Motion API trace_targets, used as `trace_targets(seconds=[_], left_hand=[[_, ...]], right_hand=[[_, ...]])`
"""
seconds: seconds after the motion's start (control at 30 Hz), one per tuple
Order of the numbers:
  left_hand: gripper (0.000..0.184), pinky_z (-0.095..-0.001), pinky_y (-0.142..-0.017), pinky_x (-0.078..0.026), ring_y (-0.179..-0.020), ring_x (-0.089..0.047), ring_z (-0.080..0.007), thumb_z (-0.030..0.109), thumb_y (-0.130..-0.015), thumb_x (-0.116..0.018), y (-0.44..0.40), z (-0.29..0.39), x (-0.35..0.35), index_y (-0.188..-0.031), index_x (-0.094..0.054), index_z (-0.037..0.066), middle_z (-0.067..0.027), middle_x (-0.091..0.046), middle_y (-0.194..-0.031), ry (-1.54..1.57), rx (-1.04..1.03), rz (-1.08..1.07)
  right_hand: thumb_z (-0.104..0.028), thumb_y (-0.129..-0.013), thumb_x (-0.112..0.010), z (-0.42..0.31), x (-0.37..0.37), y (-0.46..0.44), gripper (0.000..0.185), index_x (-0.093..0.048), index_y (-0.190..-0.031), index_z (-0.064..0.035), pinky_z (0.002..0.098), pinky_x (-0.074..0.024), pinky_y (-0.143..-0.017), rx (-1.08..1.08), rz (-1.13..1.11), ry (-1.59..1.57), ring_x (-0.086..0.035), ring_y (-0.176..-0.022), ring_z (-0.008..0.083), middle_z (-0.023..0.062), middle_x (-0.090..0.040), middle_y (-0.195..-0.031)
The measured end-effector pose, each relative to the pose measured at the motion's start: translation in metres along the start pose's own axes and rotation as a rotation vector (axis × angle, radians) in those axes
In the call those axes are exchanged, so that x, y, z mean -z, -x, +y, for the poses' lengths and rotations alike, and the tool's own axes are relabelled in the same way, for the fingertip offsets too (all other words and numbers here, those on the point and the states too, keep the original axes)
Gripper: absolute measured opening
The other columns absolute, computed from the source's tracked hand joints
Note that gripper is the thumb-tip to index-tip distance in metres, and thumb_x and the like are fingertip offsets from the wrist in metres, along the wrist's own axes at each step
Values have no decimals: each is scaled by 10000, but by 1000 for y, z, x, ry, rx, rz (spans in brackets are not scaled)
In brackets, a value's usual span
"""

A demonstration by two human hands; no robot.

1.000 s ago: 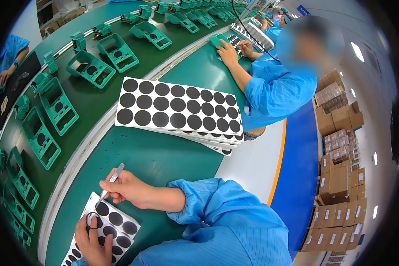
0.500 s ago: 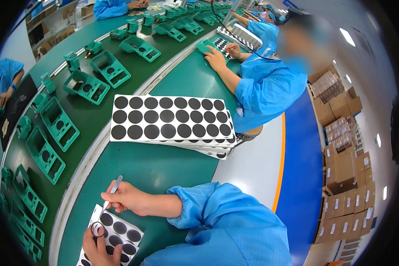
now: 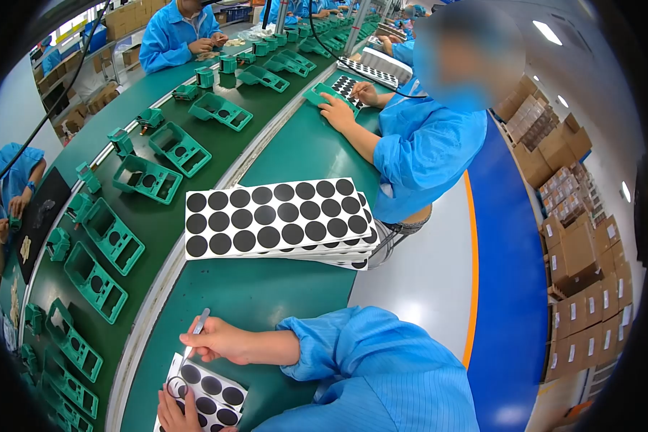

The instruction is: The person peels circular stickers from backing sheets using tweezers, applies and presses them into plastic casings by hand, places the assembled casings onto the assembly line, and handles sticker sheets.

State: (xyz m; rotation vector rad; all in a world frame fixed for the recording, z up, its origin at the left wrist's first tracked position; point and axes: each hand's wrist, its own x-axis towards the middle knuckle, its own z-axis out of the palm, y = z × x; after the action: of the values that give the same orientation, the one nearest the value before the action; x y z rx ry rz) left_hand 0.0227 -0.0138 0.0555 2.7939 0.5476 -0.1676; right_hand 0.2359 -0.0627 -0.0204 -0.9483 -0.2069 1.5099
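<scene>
My right hand (image 3: 214,340) pinches a pair of metal tweezers (image 3: 201,322), tips pointing down at the upper left part of a white sheet of black round stickers (image 3: 211,385). My left hand (image 3: 174,415) lies over the sheet's lower left side, fingers spread, and is partly cut off by the frame edge. By its fingertip, close to the tweezer tips, is a thin dark ring (image 3: 176,387) with a pale middle; whether it is loose or on the sheet I cannot tell. Ahead lies a stack of similar sticker sheets (image 3: 277,216).
On the left, a dark green conveyor (image 3: 216,144) carries rows of green plastic housings (image 3: 113,234) and smaller green parts. A co-worker (image 3: 432,144) sits ahead at the same bench, holding a green housing over a sticker sheet. Other people work across the line. Cardboard boxes (image 3: 590,288) stand at right.
The view has shifted, so most things appear lower or farther right. My right hand still holds the tweezers near the ring, and my left hand stays on the sheet.
</scene>
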Motion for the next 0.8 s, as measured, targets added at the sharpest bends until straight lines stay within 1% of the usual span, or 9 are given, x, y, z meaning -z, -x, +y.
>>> trace_targets(seconds=[0.17,0.23,0.3,0.37,0.4,0.47,0.6,0.73,0.8], left_hand=[[802,-493,-945,-251,-1151,-294,-451,345,-625,-707,-3,-7,7,-1279,-343,55,-307,-279,-1271,79,-9,65],[718,-475,-939,-275,-1147,-320,-429,280,-673,-682,-8,-19,19,-1265,-358,36,-297,-302,-1264,53,52,165],[672,-459,-938,-294,-1157,-339,-396,285,-698,-659,-11,-41,25,-1261,-371,57,-247,-324,-1282,-29,160,284],[671,-441,-964,-248,-1179,-300,-399,156,-694,-609,-6,-94,6,-1285,-317,34,-242,-280,-1298,-12,217,432],[671,-441,-964,-248,-1179,-300,-399,156,-694,-609,-9,-115,3,-1285,-317,34,-242,-280,-1298,-14,221,432],[650,-466,-961,-243,-1193,-273,-409,210,-731,-598,-14,-153,-1,-1295,-313,60,-251,-247,-1310,-132,376,587],[617,-457,-986,-214,-1229,-217,-398,262,-803,-550,-18,-216,-23,-1331,-263,124,-226,-194,-1349,-282,425,645],[590,-458,-1003,-167,-1253,-186,-368,325,-827,-502,-25,-237,-46,-1343,-238,213,-182,-205,-1364,-380,627,500],[588,-460,-1006,-154,-1256,-181,-366,346,-832,-485,-29,-227,-40,-1346,-227,224,-165,-216,-1365,-373,663,454]], right_hand=[[-294,-814,-586,0,-1,1,270,-430,-839,-74,175,-404,-477,20,-1,-6,-455,-495,53,35,-538,-673],[-293,-816,-584,0,-1,1,268,-431,-840,-74,176,-404,-476,19,2,-4,-455,-495,54,38,-542,-679],[-293,-818,-580,1,0,-1,268,-432,-845,-72,182,-405,-481,6,-3,10,-453,-498,56,36,-538,-675],[-293,-819,-579,4,2,-5,266,-433,-845,-72,186,-406,-485,4,-8,14,-452,-499,58,33,-533,-670],[-293,-820,-577,5,2,-6,264,-435,-846,-72,191,-408,-489,4,-8,18,-450,-501,61,30,-528,-665],[-292,-821,-576,3,1,-4,262,-437,-844,-72,193,-407,-492,4,-10,16,-449,-501,62,26,-522,-658],[-290,-823,-574,-1,-2,0,254,-442,-839,-73,193,-404,-492,2,-5,19,-448,-499,65,19,-512,-644],[-287,-825,-571,-2,-3,0,252,-443,-837,-70,192,-403,-490,-4,1,17,-451,-500,63,18,-511,-640],[-286,-822,-576,-1,-3,0,253,-443,-833,-71,192,-403,-490,-4,-3,15,-454,-500,60,19,-515,-641]])
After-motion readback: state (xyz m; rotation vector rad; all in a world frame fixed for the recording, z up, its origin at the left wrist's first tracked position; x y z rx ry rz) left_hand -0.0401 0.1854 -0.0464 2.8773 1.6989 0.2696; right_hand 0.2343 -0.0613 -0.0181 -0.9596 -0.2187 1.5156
